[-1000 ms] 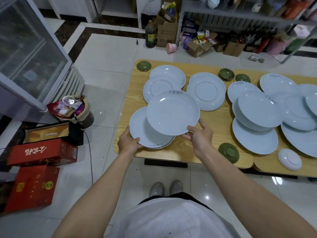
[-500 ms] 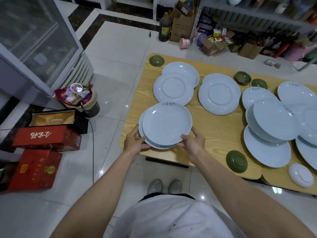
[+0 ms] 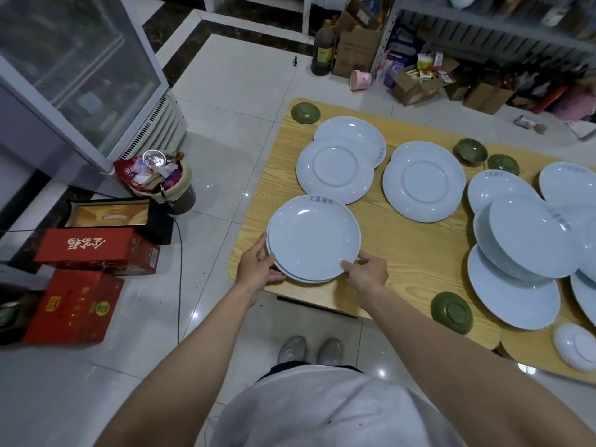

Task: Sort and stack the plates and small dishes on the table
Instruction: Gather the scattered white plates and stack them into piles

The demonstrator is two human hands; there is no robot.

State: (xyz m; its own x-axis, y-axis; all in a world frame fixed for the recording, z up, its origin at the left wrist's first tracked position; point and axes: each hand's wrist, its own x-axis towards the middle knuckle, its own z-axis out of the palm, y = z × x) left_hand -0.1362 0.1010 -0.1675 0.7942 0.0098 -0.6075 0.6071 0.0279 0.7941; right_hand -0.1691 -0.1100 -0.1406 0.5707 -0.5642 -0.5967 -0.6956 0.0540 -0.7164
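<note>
A pale blue plate lies stacked on a second plate at the near left corner of the wooden table. My left hand grips the stack's left rim. My right hand pinches the top plate's near right rim. Behind the stack, two overlapping plates lie upside down or partly hidden, and another upturned plate sits to their right. Several more pale plates overlap at the right. Small green dishes dot the table, and a small white dish lies near the front right edge.
A glass-door fridge stands at the left. Red boxes and a full bin sit on the tiled floor beside the table. Cardboard boxes, a dark bottle and shelving line the far wall. My shoes show below the table edge.
The plate in my right hand came down and toward me and now rests squarely on the plate under my left hand. The camera has tilted, so the table sits further right.
</note>
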